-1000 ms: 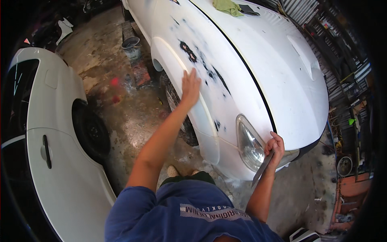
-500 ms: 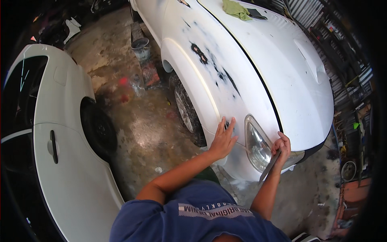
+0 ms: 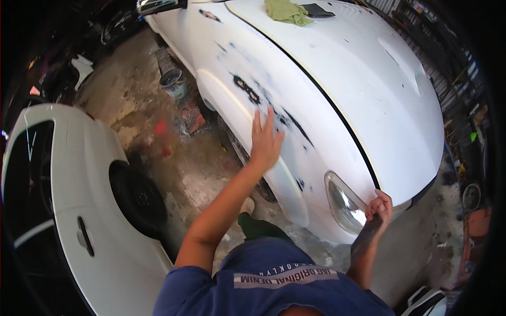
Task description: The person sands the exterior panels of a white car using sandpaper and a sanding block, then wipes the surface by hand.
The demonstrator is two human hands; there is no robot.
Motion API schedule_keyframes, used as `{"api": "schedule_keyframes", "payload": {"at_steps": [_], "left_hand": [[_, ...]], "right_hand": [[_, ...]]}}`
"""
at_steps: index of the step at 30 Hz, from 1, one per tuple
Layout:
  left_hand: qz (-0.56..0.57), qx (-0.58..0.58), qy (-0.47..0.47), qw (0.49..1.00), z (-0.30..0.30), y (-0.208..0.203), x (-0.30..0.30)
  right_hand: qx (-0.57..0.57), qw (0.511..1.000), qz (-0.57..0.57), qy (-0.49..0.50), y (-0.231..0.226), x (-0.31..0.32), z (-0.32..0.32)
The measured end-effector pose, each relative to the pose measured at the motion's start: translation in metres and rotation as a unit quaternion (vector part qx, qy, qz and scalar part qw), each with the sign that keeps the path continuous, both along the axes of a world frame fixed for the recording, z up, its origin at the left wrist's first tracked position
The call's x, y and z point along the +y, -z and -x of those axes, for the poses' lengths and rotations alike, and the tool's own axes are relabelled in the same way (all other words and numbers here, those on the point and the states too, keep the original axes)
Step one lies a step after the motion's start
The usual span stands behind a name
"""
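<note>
Open floor [image 3: 192, 181] runs between the parked car [image 3: 79, 189] and the white fender [image 3: 303, 108], a bucket [image 3: 173, 84] standing farther up. The hood [image 3: 363, 89] lies free between the green cloth [image 3: 287, 11], far off, and the right hand [image 3: 380, 208] near its front corner.

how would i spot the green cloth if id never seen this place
Start with the white car on the right of the picture and find its hood. Follow the hood to the picture's top edge, where the green cloth lies crumpled beside a flat dark piece. Its yellow-green colour and loose folds set it apart from that piece.
</note>
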State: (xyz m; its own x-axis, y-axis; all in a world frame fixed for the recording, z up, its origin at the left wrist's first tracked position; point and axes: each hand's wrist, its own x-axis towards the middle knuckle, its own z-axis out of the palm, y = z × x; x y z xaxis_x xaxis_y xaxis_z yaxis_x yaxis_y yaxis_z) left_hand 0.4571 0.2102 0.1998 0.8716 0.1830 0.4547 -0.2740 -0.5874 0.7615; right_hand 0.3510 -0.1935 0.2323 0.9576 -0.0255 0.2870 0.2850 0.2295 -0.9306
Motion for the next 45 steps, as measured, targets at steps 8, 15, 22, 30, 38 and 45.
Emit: {"api": "schedule_keyframes", "payload": {"at_steps": [8,15,22,30,38,45], "left_hand": [[-0.148,0.088,0.244,0.954,0.066,0.011,-0.008],[-0.166,0.006,0.237,0.957,-0.007,-0.023,0.042],[-0.206,0.004,0.387,0.899,0.009,-0.036,0.038],[-0.076,0.158,0.63,0.757,0.002,-0.034,0.091],[-0.008,0.494,0.626,0.603,-0.057,0.005,0.159],[-0.099,0.412,0.724,0.545,-0.112,0.022,0.239]], "right_hand": [[0.056,0.986,0.004,0.156,-0.025,0.035,0.01],[0.072,0.98,0.027,0.185,-0.047,0.055,0.011],[0.09,0.961,0.05,0.256,-0.048,0.065,0.01],[0.148,0.929,0.16,0.298,-0.087,0.153,0.018],[0.225,0.893,0.33,0.206,-0.053,0.343,-0.027],[0.255,0.771,0.46,0.358,-0.023,0.422,-0.08]]}}
